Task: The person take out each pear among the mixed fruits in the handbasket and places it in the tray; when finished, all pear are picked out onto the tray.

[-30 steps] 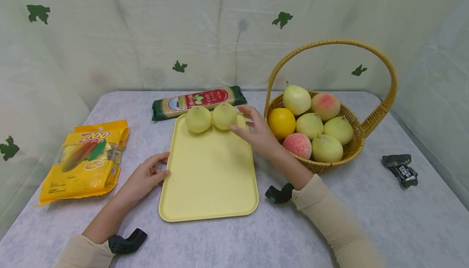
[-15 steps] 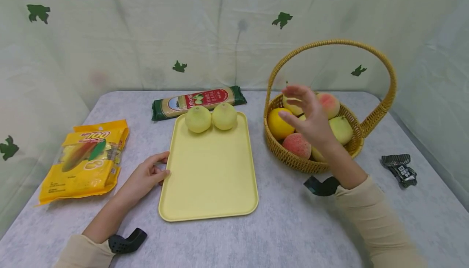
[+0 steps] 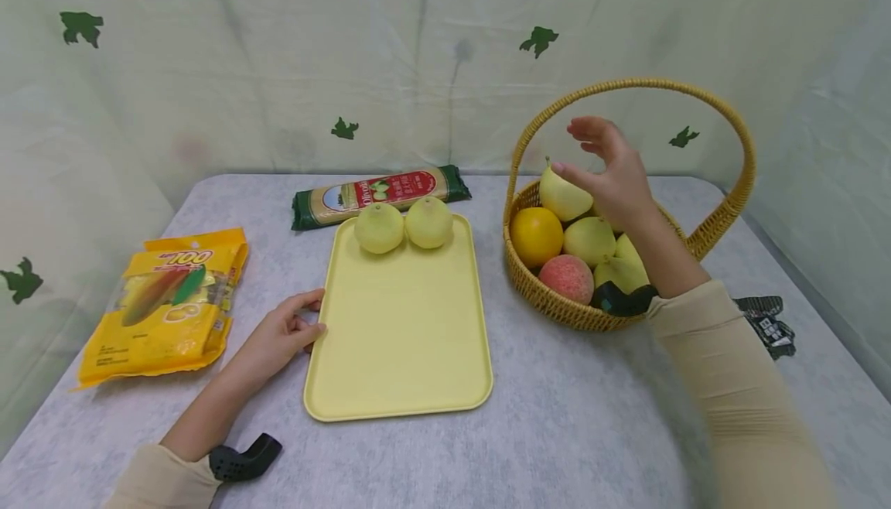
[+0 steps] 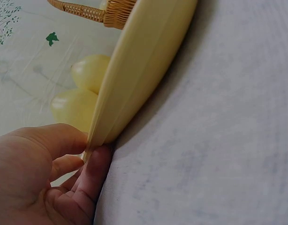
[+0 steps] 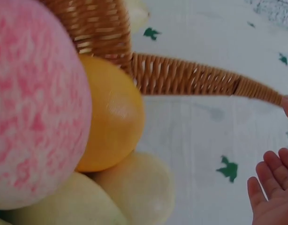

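Observation:
My left hand (image 3: 280,335) pinches the left rim of a yellow tray (image 3: 400,339) between thumb and fingers. In the left wrist view, fingertips (image 4: 78,138) lie on both sides of the tray's edge. Two round, pale green fruits (image 3: 379,228) sit side by side at the tray's far end. My right hand (image 3: 616,176) is raised over a wicker basket (image 3: 550,304), under its arched handle, fingers spread and holding nothing. Just left of its thumb is a pear (image 3: 564,192) with a stem. An orange (image 3: 536,237), a pink peach (image 3: 567,277) and several pale green fruits (image 3: 588,240) fill the basket.
Behind the tray lies a green-ended pasta packet (image 3: 383,196). A yellow bag with a mango picture (image 3: 160,308) lies at the left. A small black wrapped packet (image 3: 771,327), partly behind the right sleeve, is at the far right. A pale curtain (image 3: 418,68) hangs behind the table.
My right hand has left the fruits on the tray, crossed right to the basket and risen above its fruit. The left hand still holds the tray rim.

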The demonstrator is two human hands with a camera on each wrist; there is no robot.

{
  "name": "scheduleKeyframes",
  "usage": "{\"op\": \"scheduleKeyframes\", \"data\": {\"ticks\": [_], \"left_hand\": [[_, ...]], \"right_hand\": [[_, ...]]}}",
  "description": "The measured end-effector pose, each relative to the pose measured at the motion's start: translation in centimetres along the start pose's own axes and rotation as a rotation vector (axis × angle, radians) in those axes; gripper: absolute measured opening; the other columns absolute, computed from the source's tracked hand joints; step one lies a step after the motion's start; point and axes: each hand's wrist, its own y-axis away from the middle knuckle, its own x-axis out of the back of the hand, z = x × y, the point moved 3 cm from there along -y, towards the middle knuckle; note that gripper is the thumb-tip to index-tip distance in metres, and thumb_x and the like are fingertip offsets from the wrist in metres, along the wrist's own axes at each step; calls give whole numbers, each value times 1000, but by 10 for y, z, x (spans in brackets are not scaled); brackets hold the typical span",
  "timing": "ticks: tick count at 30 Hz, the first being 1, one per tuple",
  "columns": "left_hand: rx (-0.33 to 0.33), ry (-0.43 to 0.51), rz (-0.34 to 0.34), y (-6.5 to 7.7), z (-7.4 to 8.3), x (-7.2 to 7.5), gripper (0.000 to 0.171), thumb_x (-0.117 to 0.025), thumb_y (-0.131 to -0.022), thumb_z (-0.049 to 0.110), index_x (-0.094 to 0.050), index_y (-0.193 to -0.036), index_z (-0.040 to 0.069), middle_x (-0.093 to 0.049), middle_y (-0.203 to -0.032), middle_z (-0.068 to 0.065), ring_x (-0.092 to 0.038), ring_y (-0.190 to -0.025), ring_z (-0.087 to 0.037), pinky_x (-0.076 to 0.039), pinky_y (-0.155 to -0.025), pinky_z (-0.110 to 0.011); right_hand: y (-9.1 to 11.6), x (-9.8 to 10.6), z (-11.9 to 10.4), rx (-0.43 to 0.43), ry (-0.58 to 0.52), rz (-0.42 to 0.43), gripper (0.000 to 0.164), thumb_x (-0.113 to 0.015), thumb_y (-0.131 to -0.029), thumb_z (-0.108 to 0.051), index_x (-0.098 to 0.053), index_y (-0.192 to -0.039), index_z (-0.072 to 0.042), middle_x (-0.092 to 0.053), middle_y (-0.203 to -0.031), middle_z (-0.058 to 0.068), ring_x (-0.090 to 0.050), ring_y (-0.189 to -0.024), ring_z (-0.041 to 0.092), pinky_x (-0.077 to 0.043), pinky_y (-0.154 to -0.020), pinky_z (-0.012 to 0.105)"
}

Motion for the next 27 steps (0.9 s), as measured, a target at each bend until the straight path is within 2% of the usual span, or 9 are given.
{"op": "scheduleKeyframes", "data": {"ticks": [8, 13, 22, 27], "left_hand": [[0, 3, 0, 0, -1, -1, 60, -57, -89, 14, -27, -139, 2, -37, -123, -14, -50, -68, -20, -45, -59, -24], [0, 5, 1, -1, -2, -1, 60, -57, -89, 15, -27, -139, 2, -37, -123, -14, -50, -68, -19, -45, -59, -24], [2, 3, 4, -1, -2, 0, 59, -57, -89, 15, -27, -139, 3, -37, -123, -14, -50, -68, -20, -45, -59, -24], [13, -9, 4, -2, -4, 1, 59, -57, -89, 17, -28, -139, 4, -38, -122, -13, -50, -70, -20, -45, -60, -24]], "right_hand": [[-7, -2, 36, -145, -14, -42, 58, -66, -82, -21, -39, -130, -4, -43, -128, 9, -38, -117, 20, -27, -99, 36], [-7, -4, 52, -186, -3, -81, 62, -67, -81, -25, -37, -132, -3, -41, -129, 11, -37, -117, 23, -26, -99, 38], [-4, -7, 71, -291, 77, -157, 73, -66, -80, -36, -30, -136, -6, -35, -134, 14, -33, -119, 28, -28, -96, 43], [-3, -9, 74, -313, 118, -208, 76, -65, -80, -39, -27, -138, -6, -33, -136, 15, -34, -119, 31, -31, -95, 45]]}}
